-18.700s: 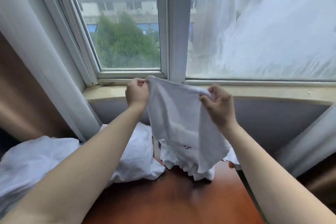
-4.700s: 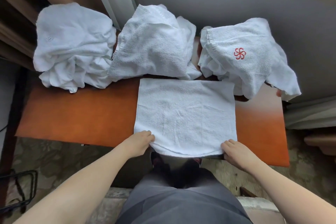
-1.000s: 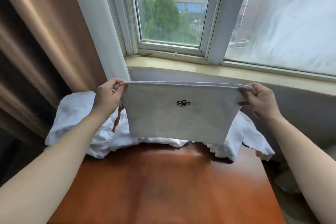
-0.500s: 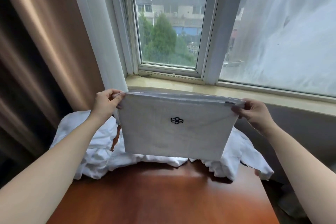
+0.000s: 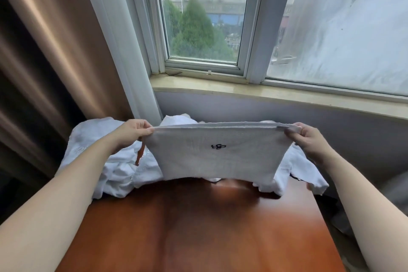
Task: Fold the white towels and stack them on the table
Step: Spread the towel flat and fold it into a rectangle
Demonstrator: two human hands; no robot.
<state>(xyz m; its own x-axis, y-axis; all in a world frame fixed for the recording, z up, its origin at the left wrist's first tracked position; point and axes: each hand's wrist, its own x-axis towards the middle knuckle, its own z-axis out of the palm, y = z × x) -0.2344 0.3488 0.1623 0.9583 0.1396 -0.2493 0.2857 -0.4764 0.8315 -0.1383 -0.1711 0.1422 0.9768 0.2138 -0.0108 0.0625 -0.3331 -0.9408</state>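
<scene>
Your left hand [image 5: 130, 133] and right hand [image 5: 309, 139] are each pinching a top corner of the towel [image 5: 217, 154], hanging above the worktop [image 5: 198, 227]. Keep corners level while lowering it flat.

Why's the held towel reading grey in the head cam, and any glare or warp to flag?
Head view: the held towel is backlit by the window, so its near face falls in shade; left hand and right hand pinch its top corners. Sheen glares on the table. Wide-angle lens bows the window sill and frames.
</scene>
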